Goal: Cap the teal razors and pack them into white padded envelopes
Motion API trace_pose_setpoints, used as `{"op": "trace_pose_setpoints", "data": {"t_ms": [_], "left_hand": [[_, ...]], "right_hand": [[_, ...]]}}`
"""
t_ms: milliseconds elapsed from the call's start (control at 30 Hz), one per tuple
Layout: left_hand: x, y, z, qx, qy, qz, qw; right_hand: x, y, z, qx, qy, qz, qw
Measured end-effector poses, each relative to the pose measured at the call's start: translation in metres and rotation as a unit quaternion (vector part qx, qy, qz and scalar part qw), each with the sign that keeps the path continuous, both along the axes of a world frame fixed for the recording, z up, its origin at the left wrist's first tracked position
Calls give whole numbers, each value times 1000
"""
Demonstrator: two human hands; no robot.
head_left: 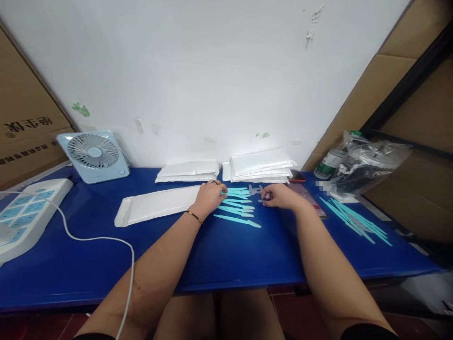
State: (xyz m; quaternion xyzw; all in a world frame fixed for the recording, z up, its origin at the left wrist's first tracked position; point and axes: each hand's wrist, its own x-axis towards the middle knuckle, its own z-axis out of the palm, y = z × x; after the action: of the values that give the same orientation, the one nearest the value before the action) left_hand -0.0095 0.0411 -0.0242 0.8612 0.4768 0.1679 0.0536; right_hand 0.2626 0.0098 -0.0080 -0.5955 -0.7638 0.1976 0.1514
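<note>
Several turquoise eyebrow razors [236,219] lie in a loose row at the middle of the blue table, the nearer ones with pale caps over their blade ends. My left hand [210,196] is closed at the left end of the upper razors, its fingertips gripping a turquoise handle. A few small clear plastic caps [253,190] lie just right of the row. Beside them my right hand [278,196] is pinched, with what looks like a clear cap at its fingertips. Partly under my left hand is a white padded mailer [155,208].
White mailers [260,165] are stacked by the wall. More turquoise razors [354,219] lie at right, near a plastic bag [368,165] and a phone [307,196]. A fan [94,156] and a power strip [31,212] stand left; a white cable [95,239] crosses my left forearm.
</note>
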Motion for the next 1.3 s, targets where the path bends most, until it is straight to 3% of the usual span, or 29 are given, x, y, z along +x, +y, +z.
{"op": "trace_pose_setpoints", "data": {"t_ms": [100,333,467,567,833,1300], "left_hand": [[-2,5,-3,-19,14,5,1000],[-3,7,-3,-76,-18,-4,997],[-2,7,-3,-133,-38,8,990],[0,5,-1,-160,-26,16,987],[-1,5,1,-118,-3,24,993],[-2,5,3,-116,-16,20,993]], "right_hand": [[-2,2,-5,-13,-27,-1,1000],[-9,10,-16,42,-23,18,999],[-9,12,-19,52,63,35,996],[-12,12,-19,16,138,30,990],[-14,12,-17,-45,192,37,980],[-17,10,-13,-22,199,32,979]]}}
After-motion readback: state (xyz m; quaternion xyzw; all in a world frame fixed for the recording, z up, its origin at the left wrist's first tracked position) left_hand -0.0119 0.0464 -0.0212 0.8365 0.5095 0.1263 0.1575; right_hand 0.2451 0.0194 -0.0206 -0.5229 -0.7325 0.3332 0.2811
